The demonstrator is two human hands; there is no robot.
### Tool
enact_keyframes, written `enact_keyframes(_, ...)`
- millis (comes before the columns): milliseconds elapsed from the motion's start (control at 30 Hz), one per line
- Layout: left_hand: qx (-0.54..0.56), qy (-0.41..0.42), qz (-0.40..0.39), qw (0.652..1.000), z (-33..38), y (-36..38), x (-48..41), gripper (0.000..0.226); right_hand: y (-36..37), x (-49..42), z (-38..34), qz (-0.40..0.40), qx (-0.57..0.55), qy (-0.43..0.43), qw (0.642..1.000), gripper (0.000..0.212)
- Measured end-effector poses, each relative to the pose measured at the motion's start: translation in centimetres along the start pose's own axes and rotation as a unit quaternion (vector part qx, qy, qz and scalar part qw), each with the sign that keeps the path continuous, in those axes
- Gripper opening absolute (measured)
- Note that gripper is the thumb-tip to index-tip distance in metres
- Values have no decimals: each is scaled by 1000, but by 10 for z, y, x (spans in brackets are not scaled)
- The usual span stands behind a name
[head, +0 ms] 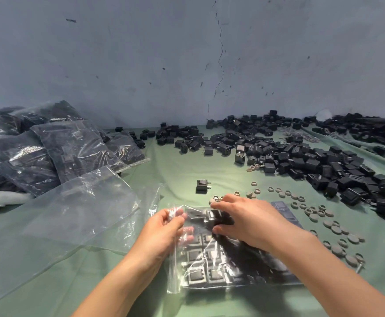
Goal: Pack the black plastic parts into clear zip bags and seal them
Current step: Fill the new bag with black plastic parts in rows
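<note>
A clear zip bag (212,271) filled with black plastic parts lies on the green cloth in front of me. My left hand (166,227) pinches the bag's open left edge, fingers partly behind the plastic. My right hand (246,220) rests flat on top of the bag, fingers spread over the parts inside. One loose black part (202,186) stands just beyond the hands. A large pile of loose black parts (301,156) covers the right and back of the table.
Empty clear bags (67,216) lie to the left. Packed bags (49,152) are stacked at the far left. Several small grey rings and discs (324,220) are scattered to the right. A cracked grey wall (187,53) stands behind the table.
</note>
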State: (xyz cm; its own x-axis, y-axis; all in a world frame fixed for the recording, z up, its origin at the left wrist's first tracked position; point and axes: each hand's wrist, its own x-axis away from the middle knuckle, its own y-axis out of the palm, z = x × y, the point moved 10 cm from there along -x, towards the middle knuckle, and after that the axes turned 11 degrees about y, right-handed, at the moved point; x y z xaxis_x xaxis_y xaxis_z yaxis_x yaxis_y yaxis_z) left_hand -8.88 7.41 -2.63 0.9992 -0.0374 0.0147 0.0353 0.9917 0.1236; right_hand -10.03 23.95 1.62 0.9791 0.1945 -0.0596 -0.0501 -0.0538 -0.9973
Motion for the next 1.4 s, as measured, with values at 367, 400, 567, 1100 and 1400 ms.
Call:
enact_keyframes(367,-34,19,26,999,-3,-7,-5,17,0,-4,-1,22,33,-7,999,50)
enact_keyframes(400,-33,14,26,999,-4,-7,-5,17,0,-3,-1,27,25,-7,999,51)
enact_keyframes(567,-65,5,28,997,-5,-10,-4,15,3,4,22,-8,-10,22,1000,61)
enact_keyframes(1100,17,-2,-1,1000,-8,1,-7,26,8,13,72,-49,-17,102,993,55)
enact_keyframes(1400,84,-17,-10,996,-3,3,-10,17,5,14,75,-44,-36,102,993,52)
